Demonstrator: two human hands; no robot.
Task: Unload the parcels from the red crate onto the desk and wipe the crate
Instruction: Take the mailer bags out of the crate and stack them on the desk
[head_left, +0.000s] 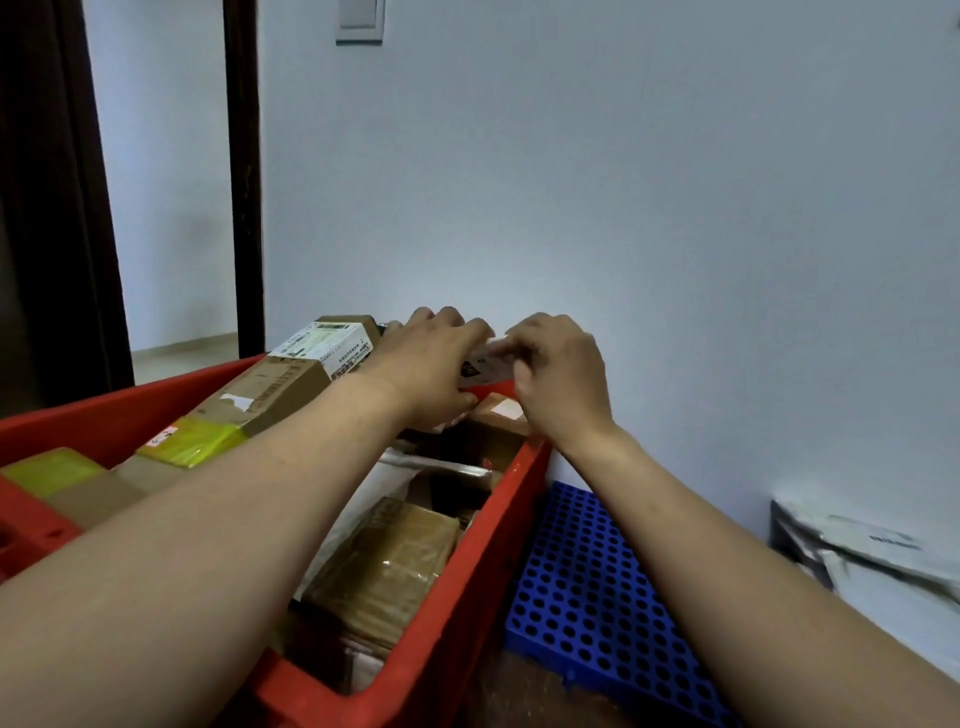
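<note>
Right hand (558, 379) on white-and-red parcel (482, 365)

My left hand (431, 364) and right hand (558, 379) grip a small white parcel (491, 361) at the far end of the red crate (483, 561). The pale wall (623, 182) just behind them closes the way forward, so free room is only upward and back toward me. On the left a long cardboard box (280, 384) lies tilted over the crate's rim, just beside my left wrist. Brown parcels (384, 561) fill the crate closely below my arms, while on the right the space over the blue perforated board (582, 587) is open until the grey mailer bags (872, 551).
</note>
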